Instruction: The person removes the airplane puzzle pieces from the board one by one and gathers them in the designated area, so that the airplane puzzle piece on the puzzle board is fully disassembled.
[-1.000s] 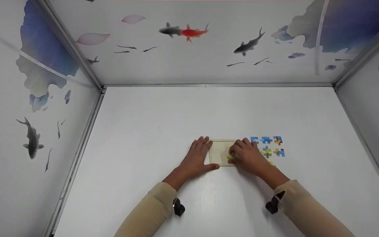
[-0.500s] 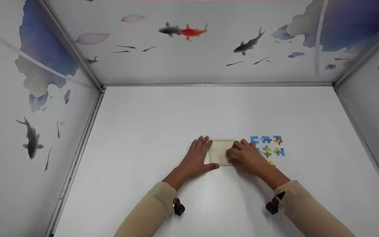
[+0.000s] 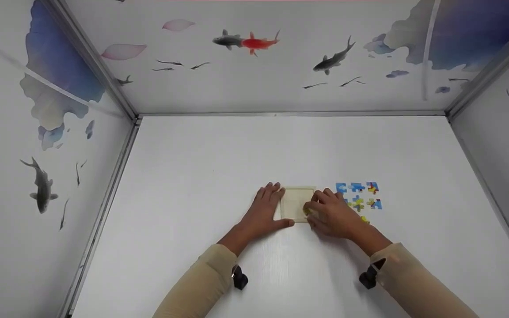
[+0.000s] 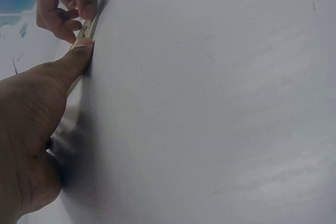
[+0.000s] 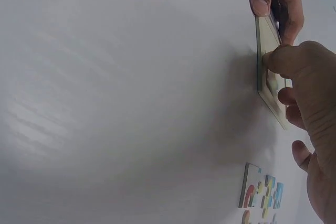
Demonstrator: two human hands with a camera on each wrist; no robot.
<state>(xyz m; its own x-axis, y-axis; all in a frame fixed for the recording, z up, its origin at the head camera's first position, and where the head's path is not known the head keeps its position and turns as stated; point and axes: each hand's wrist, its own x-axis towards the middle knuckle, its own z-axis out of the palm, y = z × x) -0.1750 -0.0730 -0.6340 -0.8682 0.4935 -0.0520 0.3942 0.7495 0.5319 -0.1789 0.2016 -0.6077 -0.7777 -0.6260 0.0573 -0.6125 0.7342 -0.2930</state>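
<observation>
A pale, shallow square puzzle tray (image 3: pixel 291 202) lies flat on the white table. My left hand (image 3: pixel 264 210) spreads over its left side, with straight fingers at the far left corner and the thumb along the near edge. At the tray's near right corner my right hand (image 3: pixel 333 214) has its fingers curled on a yellow jigsaw piece (image 3: pixel 306 212), mostly covered by the fingertips. In the right wrist view, the right thumb (image 5: pixel 286 60) presses at the tray's rim (image 5: pixel 272 107). From the left wrist, the left thumb (image 4: pixel 79 56) touches the tray's edge.
Several loose blue and yellow jigsaw pieces (image 3: pixel 358 203) lie in rows right of the tray, some partly hidden by the right hand. Fish-patterned panels (image 3: pixel 272 79) wall the table at the back and both sides.
The right fingers have shifted slightly over the yellow jigsaw piece at the tray's near right corner, so less of it shows than a second ago. The left hand stays in place.
</observation>
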